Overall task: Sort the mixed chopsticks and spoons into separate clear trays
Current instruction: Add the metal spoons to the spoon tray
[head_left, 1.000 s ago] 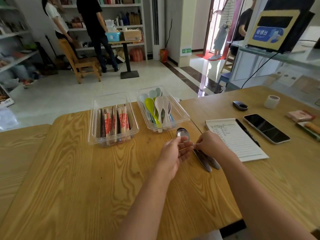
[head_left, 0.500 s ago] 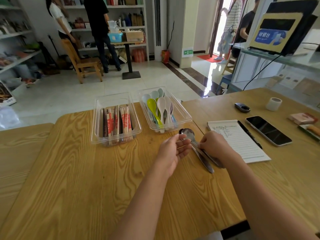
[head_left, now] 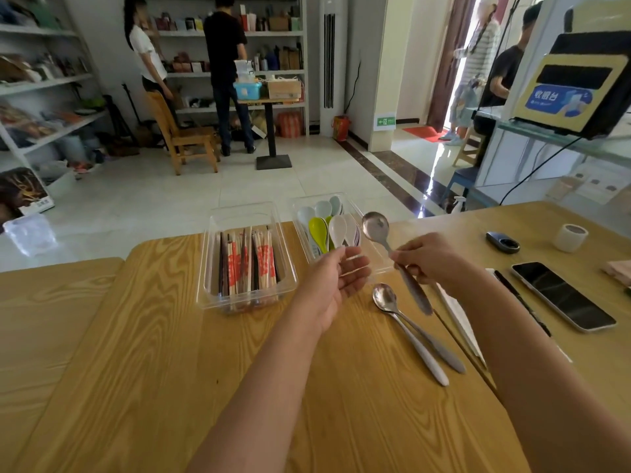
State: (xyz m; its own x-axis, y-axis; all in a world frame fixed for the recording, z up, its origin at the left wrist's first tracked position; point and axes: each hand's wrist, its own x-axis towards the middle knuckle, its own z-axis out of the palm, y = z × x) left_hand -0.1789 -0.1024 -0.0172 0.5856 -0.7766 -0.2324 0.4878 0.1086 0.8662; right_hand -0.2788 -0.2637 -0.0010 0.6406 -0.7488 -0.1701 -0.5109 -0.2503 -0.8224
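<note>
My right hand (head_left: 428,259) grips the handle of a metal spoon (head_left: 375,228) and holds it raised, bowl up, at the near right corner of the clear spoon tray (head_left: 370,218). That tray holds several white, pale blue and green plastic spoons (head_left: 324,227). Beside it on the left, the clear chopstick tray (head_left: 208,268) holds several wrapped and dark chopsticks (head_left: 249,261). My left hand (head_left: 336,276) hovers open, palm turned right, in front of the spoon tray and holds nothing. Two more metal spoons (head_left: 409,327) lie on the wooden table (head_left: 170,353) below my right hand.
Right of my right arm lie a notepad (head_left: 461,319), a black pen (head_left: 522,302) and a phone (head_left: 563,295). Farther back sit a small dark device (head_left: 502,241) and a white tape roll (head_left: 571,237). A gap between two tabletops runs under the notepad. People stand in the room behind.
My right hand has lifted one metal spoon off the table and up toward the spoon tray. My left hand rose and opened. Two spoons stay on the table.
</note>
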